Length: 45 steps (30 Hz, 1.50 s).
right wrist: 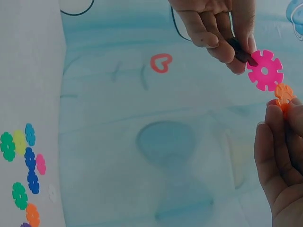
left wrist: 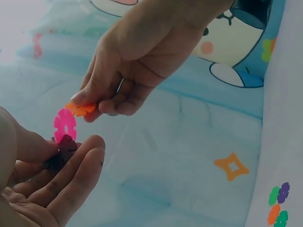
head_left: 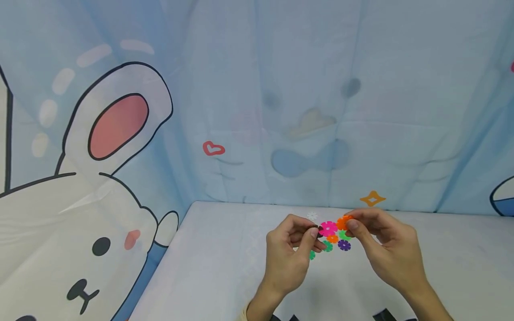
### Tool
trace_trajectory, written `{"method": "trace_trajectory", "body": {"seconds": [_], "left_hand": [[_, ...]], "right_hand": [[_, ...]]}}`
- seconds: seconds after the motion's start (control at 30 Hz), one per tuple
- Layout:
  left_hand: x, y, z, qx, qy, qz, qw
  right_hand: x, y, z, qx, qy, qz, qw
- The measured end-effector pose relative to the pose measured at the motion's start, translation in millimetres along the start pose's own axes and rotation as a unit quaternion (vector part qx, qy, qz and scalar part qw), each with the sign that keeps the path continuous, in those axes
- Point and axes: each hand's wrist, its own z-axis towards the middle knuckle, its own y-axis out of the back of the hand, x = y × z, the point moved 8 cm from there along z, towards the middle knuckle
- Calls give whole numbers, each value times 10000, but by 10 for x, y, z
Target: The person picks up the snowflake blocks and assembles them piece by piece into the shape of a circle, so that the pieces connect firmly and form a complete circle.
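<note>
Left hand [head_left: 287, 254]: thumb and fingers pinch a dark disc [right wrist: 241, 51]. Right hand [head_left: 391, 249]: thumb and fingertips pinch an orange disc [head_left: 343, 222]. Pink disc [head_left: 328, 228]: located between the two grips, raised above the table [head_left: 217, 263], neither hand's fingers seen closed on it. Its notched rim meets the dark disc on the left-grip side and the orange disc on the right-grip side; depth of either joint cannot be determined. Further notched discs lie on the table past the grips, among them a purple disc [head_left: 344, 245], a yellow disc [right wrist: 19, 142] and a white disc [head_left: 312, 216], the last beyond the left grip's fingertips. Behind both grips hangs a blue cloth [head_left: 225, 89], printed with a heart [head_left: 213, 148].
</note>
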Motion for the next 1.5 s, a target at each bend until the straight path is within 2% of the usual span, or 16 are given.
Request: {"method": "trace_trajectory", "body": {"seconds": [0.17,0.37,0.5,0.67,0.73,0.87,0.93,1.1,1.2,1.3,1.43,1.5], "left_hand": [[-30,2,-10,-23,-96,100,9999],[-74,-7,-12,52,-404,55,9992],[-66,-14,-13,1,-450,-93,9989],[-29,-42,-31,-62,-330,-635,9974],[-38,-63,-45,-3,-491,-904,9947],[-58,-105,-64,162,-866,-1184,9891],[-22,-119,-59,163,-676,-1206,9903],[182,-154,-25,301,530,-756,9953],[287,-175,-12,541,998,-387,9928],[349,-184,-10,681,1184,-284,9902],[383,-194,-11,795,1284,-412,9877],[397,-201,-14,850,1345,-482,9861]], "right_hand": [[9,1,-7,-52,-29,-39,10000],[0,11,-11,-145,-196,41,9997],[37,-6,-13,-173,90,235,9995],[37,-23,-30,-283,181,710,9969],[18,-22,-38,-365,190,991,9942],[-4,-16,-45,-453,150,972,9941],[-9,-23,-42,-428,53,849,9955],[-86,-56,-44,-490,-248,415,9976],[-130,-84,-50,-498,-358,53,9981],[-143,-111,-58,-495,-291,65,9983],[-154,-134,-60,-422,-292,3,9987],[-179,-145,-63,-337,-416,-94,9985]]}}
